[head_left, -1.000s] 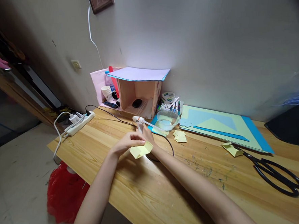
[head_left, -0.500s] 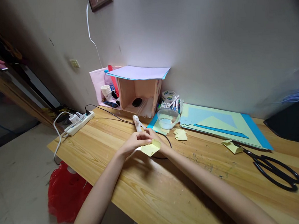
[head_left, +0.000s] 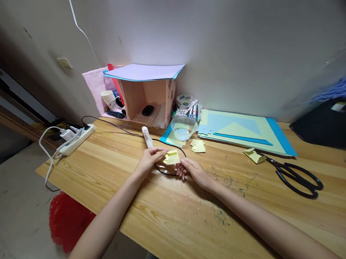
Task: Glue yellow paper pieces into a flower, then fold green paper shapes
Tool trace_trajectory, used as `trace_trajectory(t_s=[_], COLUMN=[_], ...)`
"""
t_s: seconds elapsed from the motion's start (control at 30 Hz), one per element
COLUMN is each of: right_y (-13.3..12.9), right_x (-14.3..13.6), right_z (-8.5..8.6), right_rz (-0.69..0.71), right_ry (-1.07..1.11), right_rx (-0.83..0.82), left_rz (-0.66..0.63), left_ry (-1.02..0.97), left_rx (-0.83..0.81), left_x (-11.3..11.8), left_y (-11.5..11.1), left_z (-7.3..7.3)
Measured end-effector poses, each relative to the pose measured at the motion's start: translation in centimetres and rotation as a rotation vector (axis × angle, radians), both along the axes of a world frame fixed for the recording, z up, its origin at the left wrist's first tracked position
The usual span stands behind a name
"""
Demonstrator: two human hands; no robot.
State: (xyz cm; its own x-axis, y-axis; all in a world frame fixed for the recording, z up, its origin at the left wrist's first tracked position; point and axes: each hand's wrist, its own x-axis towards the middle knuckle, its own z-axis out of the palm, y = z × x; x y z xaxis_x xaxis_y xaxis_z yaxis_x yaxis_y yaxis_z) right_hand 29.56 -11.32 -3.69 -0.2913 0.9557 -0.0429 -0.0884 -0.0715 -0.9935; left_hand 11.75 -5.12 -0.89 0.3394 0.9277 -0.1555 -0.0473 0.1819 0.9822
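Fingers of the left hand [head_left: 150, 157] pinch the small folded yellow paper piece [head_left: 171, 157], which lies on the wooden table [head_left: 172, 215] just in front of the clear plastic bowl [head_left: 184, 128]. The right hand [head_left: 193, 170] rests just right of the piece, fingers loosely bent and fingertips close to its lower edge; whether they touch it I cannot tell, and it grips nothing. The white glue gun [head_left: 147, 137] lies just left and behind the piece, its black cord [head_left: 163, 170] looping under the piece. More yellow scraps [head_left: 198, 145] sit right of the piece, the black scissors [head_left: 293, 173] well to the right. To press the fold well, I judge the left fingers should keep the piece flat and steady while the right fingertips bear down along the seam, staying off any wet glue and clear of the gun's tip, with the cord nudged aside so the paper sits level.
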Motion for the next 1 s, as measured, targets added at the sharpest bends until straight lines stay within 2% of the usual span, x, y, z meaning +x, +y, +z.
trace_trajectory(t_s=[0.1, 0.3, 0.53, 0.6, 0.83, 1.0], right_y=[-0.1, -0.2, -0.1, 0.0, 0.1, 0.3], right_x=[0.0, 0.2, 0.2, 0.3, 0.3, 0.4], right_z=[-0.2, -0.3, -0.2, 0.1, 0.2, -0.5], right_rz=[-0.003, -0.001, -0.238, -0.268, -0.269, -0.248], right_ry=[-0.057, -0.100, -0.152, -0.183, -0.284, -0.260], right_rx=[0.071, 0.118, 0.198, 0.231, 0.245, 0.202], left_rz=[0.001, 0.002, -0.001, -0.018, -0.092, -0.102], left_ry=[0.023, 0.128, 0.183, 0.214, 0.255, 0.222], left_rx=[-0.001, 0.153, 0.267, 0.303, 0.384, 0.309], left_x=[0.1, 0.4, 0.2, 0.3, 1.1, 1.2], left_y=[0.1, -0.1, -0.1, -0.2, -1.3, -1.4], left_z=[-0.2, -0.3, -0.1, -0.1, 0.2, -0.5])
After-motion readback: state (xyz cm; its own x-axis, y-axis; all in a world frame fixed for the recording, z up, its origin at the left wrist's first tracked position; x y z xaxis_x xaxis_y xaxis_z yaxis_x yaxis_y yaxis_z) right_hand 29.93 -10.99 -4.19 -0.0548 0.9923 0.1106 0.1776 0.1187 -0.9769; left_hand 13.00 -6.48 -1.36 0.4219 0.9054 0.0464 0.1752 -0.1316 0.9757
